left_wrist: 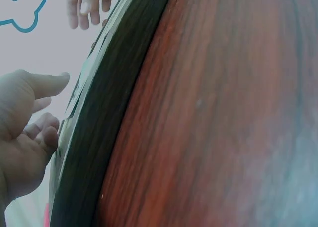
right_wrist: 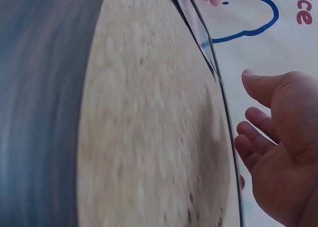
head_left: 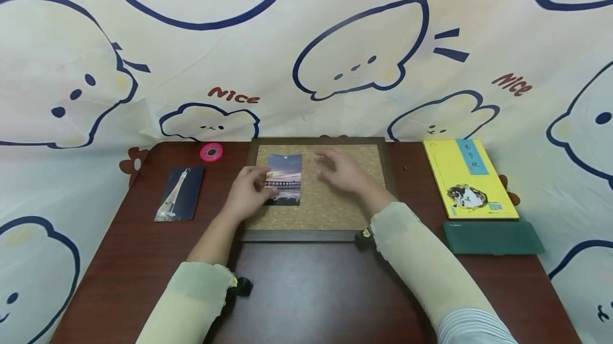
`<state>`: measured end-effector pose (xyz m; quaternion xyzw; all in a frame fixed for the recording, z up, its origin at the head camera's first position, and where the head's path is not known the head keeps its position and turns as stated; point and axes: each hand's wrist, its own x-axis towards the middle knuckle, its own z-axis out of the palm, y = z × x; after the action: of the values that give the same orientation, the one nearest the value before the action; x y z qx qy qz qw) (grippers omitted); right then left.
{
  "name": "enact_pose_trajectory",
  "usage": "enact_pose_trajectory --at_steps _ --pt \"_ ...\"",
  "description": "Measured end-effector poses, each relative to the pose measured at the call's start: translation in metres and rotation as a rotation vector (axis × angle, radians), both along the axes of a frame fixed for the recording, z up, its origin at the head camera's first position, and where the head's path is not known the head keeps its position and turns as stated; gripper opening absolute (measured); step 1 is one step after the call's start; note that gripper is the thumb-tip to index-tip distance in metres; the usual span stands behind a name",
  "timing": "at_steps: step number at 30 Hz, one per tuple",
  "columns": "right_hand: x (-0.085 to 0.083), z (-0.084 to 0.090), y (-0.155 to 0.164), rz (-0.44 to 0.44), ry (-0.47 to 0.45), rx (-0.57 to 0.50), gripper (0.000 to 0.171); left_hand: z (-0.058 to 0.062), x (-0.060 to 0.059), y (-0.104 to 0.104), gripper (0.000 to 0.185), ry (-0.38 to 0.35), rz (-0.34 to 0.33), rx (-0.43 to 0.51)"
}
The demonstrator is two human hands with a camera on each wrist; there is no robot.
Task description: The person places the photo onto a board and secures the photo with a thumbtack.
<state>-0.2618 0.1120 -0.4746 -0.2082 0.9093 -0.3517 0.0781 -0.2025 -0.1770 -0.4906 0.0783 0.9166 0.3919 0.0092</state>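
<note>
One photo (head_left: 284,173) is apparently set on the left half of the cork board (head_left: 321,211), its top and long axis aimed at the far edge; a loose photo (head_left: 178,195), left of the board, seems left to handle. Nothing seems gripped by the left hand (head_left: 245,192) or right hand (head_left: 346,171), both loosely parted.

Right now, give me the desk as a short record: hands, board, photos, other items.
left_hand: at the left edge of the sunset photo; grip not clear
left_hand_point: left hand
right_hand: right hand over the cork board, right of the photo, holding nothing
sunset_photo: sunset photo, on the board's left half
tower_photo: tower photo, on the table, left of the board
pink_item: round pink item, beyond the tower photo
right_side: yellow book, beyond green case
</note>
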Motion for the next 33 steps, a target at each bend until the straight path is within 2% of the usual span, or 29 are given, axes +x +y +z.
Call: enact_pose_trajectory --at_steps 5,10,17,25,33 --pt "0.008 0.005 0.015 0.0 0.022 0.016 0.057 0.003 0.004 -0.008 0.049 0.052 0.019 0.024" --pt "0.015 0.011 0.034 -0.005 0.009 0.004 0.056 0.008 0.007 -0.019 0.045 0.074 0.012 0.028" --pt "0.026 0.011 0.066 -0.06 0.041 0.004 0.054 0.014 0.011 -0.031 0.047 0.038 0.049 0.016" --pt "0.038 0.01 0.101 -0.072 0.117 0.013 0.051 0.017 0.015 -0.046 0.048 0.037 0.09 -0.056" --pt "0.039 0.012 0.13 -0.14 0.15 0.097 0.05 0.018 0.016 -0.067 0.052 0.006 0.122 -0.108"
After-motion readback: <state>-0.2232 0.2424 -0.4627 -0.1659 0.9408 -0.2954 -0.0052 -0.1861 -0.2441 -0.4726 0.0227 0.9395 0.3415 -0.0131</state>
